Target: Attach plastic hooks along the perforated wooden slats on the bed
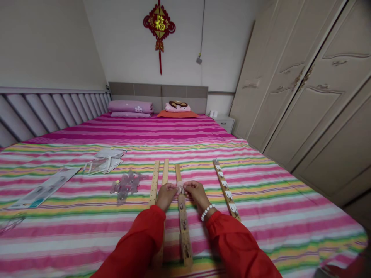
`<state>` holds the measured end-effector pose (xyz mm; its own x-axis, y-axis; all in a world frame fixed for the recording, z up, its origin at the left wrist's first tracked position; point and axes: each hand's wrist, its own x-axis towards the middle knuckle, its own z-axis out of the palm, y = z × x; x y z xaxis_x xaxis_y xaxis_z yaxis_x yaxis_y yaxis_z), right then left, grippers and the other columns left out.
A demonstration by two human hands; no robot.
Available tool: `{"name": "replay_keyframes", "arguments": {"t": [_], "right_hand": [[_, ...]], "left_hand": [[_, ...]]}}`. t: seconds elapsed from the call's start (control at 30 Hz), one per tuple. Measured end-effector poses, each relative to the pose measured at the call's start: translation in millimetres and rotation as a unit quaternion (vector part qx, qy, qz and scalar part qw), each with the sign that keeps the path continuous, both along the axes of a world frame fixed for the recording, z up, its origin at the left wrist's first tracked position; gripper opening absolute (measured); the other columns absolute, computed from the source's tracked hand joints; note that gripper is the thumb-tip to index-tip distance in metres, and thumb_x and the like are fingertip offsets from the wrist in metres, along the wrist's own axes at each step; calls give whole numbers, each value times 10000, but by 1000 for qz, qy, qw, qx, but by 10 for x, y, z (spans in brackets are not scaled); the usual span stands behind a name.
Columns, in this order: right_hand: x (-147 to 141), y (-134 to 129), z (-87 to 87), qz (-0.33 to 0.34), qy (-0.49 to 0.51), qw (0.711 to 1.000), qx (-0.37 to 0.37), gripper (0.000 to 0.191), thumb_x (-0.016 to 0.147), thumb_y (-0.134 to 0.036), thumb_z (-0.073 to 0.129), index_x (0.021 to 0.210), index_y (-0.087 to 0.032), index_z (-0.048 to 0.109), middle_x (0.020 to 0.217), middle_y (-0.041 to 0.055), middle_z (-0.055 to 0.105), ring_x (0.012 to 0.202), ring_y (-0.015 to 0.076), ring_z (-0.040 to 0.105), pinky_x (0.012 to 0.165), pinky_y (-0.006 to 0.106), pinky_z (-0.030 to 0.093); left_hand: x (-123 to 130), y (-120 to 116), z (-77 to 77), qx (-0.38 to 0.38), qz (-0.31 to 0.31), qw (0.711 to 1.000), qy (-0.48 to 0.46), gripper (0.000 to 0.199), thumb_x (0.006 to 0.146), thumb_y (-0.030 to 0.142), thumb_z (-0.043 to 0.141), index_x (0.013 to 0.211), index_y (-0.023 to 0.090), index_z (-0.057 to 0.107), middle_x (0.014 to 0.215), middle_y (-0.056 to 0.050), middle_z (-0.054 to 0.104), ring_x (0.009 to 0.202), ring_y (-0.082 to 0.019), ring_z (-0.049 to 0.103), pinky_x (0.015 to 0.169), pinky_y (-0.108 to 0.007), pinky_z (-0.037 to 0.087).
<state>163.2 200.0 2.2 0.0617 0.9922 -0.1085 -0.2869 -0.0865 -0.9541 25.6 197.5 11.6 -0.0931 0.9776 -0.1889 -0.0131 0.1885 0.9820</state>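
A narrow wooden strip [184, 239] lies lengthwise on the striped bed cover, with several metal hooks on clear pads along its nearer part. My left hand [167, 195] and my right hand [198, 193] meet over its upper part, fingers closed on either side of a small clear hook pad [180, 189]. Left of it lie a plain wooden strip [165, 172] and a strip with rows of holes [154, 183]. Loose clear hook pads [127, 186] are piled farther left. Off to the right is a wooden strip bearing white hooks [225, 186].
Clear plastic packets [106, 160] and a long flat package [46, 188] lie on the left of the bed. Folded bedding [130, 107] rests by the headboard [185, 92]. A wardrobe [304, 116] stands along the right side.
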Motion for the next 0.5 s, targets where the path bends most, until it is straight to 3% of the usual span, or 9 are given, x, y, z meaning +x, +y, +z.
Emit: {"name": "replay_keyframes", "arguments": {"t": [0.17, 0.5], "right_hand": [[-26, 52, -130, -16, -7, 1000, -10, 192, 497, -251, 736, 613, -152, 621, 426, -46, 559, 383, 79, 463, 384, 198, 354], [-54, 84, -210, -30, -26, 999, -16, 156, 500, -231, 688, 613, -147, 620, 424, -53, 550, 369, 73, 435, 385, 204, 322]], "left_hand": [[-9, 33, -35, 12, -13, 997, 69, 84, 587, 159, 649, 600, 164, 566, 459, 43, 562, 457, -117, 552, 475, -220, 418], [3, 58, -134, 46, -25, 980, 194, 80, 649, 125, 588, 601, 170, 541, 542, 32, 561, 545, -113, 583, 514, -197, 414]]}}
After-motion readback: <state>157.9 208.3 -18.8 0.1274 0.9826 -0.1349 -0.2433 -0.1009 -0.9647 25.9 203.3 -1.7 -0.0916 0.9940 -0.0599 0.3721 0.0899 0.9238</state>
